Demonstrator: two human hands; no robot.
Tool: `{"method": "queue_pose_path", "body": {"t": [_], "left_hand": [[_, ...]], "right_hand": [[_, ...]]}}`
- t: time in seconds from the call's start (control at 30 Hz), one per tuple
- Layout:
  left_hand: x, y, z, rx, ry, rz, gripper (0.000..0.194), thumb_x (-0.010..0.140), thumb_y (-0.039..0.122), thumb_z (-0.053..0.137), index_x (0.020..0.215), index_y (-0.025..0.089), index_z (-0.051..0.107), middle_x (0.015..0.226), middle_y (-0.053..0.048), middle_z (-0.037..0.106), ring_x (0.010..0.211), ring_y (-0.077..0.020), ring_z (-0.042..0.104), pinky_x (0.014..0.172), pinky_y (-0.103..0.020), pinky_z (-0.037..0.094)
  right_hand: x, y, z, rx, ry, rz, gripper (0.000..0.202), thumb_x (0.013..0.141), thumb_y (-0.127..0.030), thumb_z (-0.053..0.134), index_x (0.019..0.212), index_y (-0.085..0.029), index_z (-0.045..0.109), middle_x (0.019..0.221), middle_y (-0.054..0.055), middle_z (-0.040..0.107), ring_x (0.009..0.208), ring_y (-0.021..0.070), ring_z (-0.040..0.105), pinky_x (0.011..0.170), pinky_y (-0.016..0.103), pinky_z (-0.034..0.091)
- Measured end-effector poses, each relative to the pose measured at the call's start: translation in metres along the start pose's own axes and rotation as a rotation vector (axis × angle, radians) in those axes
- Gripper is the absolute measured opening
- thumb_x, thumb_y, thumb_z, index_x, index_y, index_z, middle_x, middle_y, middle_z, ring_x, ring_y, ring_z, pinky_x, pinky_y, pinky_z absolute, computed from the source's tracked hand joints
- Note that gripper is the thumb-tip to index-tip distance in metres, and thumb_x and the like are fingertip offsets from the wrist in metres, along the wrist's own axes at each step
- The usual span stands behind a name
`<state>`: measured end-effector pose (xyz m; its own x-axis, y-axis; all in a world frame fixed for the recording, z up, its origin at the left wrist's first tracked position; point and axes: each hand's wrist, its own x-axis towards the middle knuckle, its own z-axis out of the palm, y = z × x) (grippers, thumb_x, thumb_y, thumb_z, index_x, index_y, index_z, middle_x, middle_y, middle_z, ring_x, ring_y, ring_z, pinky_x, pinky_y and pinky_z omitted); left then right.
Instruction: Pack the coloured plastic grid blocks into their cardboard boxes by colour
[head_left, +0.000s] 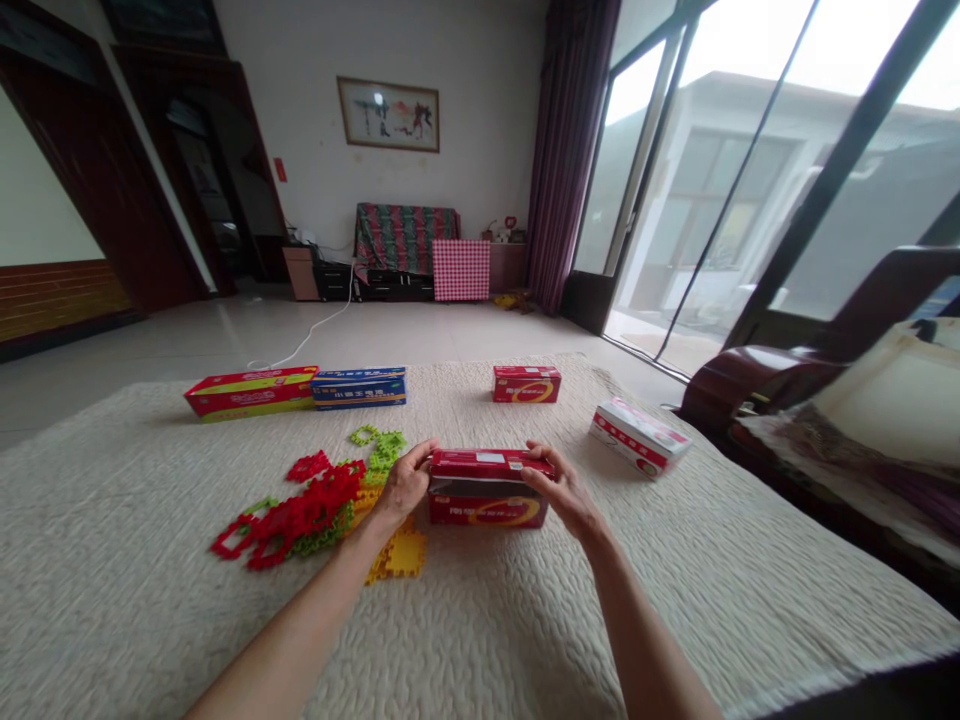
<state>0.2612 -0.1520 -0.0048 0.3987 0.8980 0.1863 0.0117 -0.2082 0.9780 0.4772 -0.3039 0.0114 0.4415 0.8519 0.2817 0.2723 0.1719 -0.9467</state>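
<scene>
A red cardboard box [487,505] with a yellow swirl stands upright on the quilted cover [525,620], directly in front of me. A dark gap runs along its upper front, below the top panel. My left hand [409,482] grips its left end. At the right end, my right hand [559,485] holds the box with fingers over the top edge. Left of the box lies a pile of plastic interlocking pieces: red pieces [315,510], green pieces [384,452] and yellow pieces [405,553], the yellow ones closest to the box.
Toward the back left stand a long red and green box [255,393] and a blue box [360,388], end to end. A smaller red box [526,385] sits behind the held one. A white and red box [640,437] lies to the right, near a wooden armrest [750,385].
</scene>
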Motion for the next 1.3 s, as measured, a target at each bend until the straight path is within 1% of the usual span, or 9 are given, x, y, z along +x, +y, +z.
{"method": "queue_pose_path", "body": {"t": [0.17,0.27,0.37,0.5,0.67,0.87,1.07,1.17,1.3], "left_hand": [[-0.009,0.007,-0.009,-0.042,-0.032,-0.007,0.05,0.08,0.042,0.055,0.12,0.011,0.063,0.124,-0.013,0.065,0.117,-0.0257,0.059,0.097,-0.036,0.047],[-0.013,0.007,-0.011,-0.024,-0.076,0.007,0.051,0.081,0.044,0.056,0.121,0.013,0.062,0.117,-0.011,0.069,0.109,-0.0259,0.064,0.093,-0.037,0.05],[-0.014,0.002,-0.012,0.021,-0.111,0.038,0.049,0.076,0.041,0.063,0.118,0.015,0.064,0.107,-0.008,0.073,0.102,-0.0255,0.066,0.092,-0.037,0.05],[-0.013,-0.004,-0.012,0.101,-0.094,0.091,0.044,0.076,0.036,0.062,0.114,0.016,0.067,0.117,-0.008,0.069,0.114,-0.0256,0.061,0.1,-0.038,0.045],[-0.014,-0.001,-0.013,0.217,-0.09,0.175,0.037,0.073,0.03,0.061,0.106,0.017,0.07,0.128,-0.009,0.062,0.125,-0.0258,0.051,0.112,-0.041,0.033],[-0.022,0.011,-0.012,0.353,-0.068,0.257,0.036,0.073,0.024,0.06,0.107,0.019,0.069,0.131,-0.011,0.058,0.125,-0.0276,0.05,0.106,-0.043,0.041],[-0.04,0.023,-0.009,0.741,-0.181,0.648,0.043,0.075,0.026,0.067,0.117,0.021,0.064,0.138,-0.012,0.05,0.128,-0.0313,0.045,0.11,-0.048,0.036],[-0.044,0.017,-0.006,0.854,-0.232,0.718,0.051,0.076,0.01,0.059,0.125,0.022,0.057,0.138,-0.01,0.05,0.132,-0.0295,0.041,0.11,-0.05,0.036],[-0.027,-0.001,-0.001,0.907,-0.209,0.777,0.059,0.075,-0.003,0.046,0.13,0.019,0.051,0.141,-0.011,0.046,0.135,-0.0271,0.037,0.109,-0.049,0.039]], "right_hand": [[-0.001,0.005,-0.004,-0.055,-0.074,-0.08,0.028,0.072,-0.041,0.07,0.091,-0.021,0.063,0.132,0.01,0.05,0.119,0.0268,0.052,0.094,0.041,0.046],[-0.001,0.008,-0.004,-0.035,-0.088,-0.089,0.027,0.072,-0.04,0.071,0.09,-0.021,0.063,0.133,0.01,0.049,0.118,0.0263,0.053,0.093,0.041,0.048],[0.0,0.011,-0.004,-0.061,-0.088,-0.11,0.027,0.072,-0.039,0.07,0.091,-0.022,0.063,0.133,0.01,0.049,0.118,0.0264,0.052,0.094,0.042,0.047],[-0.001,0.011,-0.004,-0.12,-0.098,-0.124,0.025,0.072,-0.038,0.07,0.09,-0.022,0.063,0.134,0.009,0.049,0.12,0.0269,0.05,0.096,0.043,0.046],[-0.003,0.004,-0.007,-0.064,-0.149,-0.064,0.02,0.078,-0.038,0.062,0.089,-0.021,0.064,0.14,0.01,0.044,0.125,0.0269,0.047,0.096,0.041,0.046],[-0.003,0.007,-0.013,-0.045,-0.205,0.026,0.023,0.073,-0.037,0.066,0.092,-0.023,0.066,0.152,0.008,0.029,0.135,0.0315,0.035,0.091,0.043,0.049],[-0.007,0.004,-0.018,-0.036,-0.115,0.195,0.06,0.07,-0.049,0.069,0.121,-0.027,0.05,0.142,0.013,0.042,0.123,0.0315,0.05,0.08,0.04,0.053],[-0.012,0.0,-0.027,-0.047,-0.234,0.345,0.069,0.069,-0.052,0.07,0.126,-0.026,0.043,0.128,0.015,0.054,0.108,0.03,0.059,0.062,0.032,0.052],[-0.013,0.003,-0.033,-0.084,-0.362,0.379,0.067,0.064,-0.046,0.073,0.12,-0.021,0.048,0.099,0.01,0.065,0.083,0.0225,0.065,0.055,0.027,0.046]]}}
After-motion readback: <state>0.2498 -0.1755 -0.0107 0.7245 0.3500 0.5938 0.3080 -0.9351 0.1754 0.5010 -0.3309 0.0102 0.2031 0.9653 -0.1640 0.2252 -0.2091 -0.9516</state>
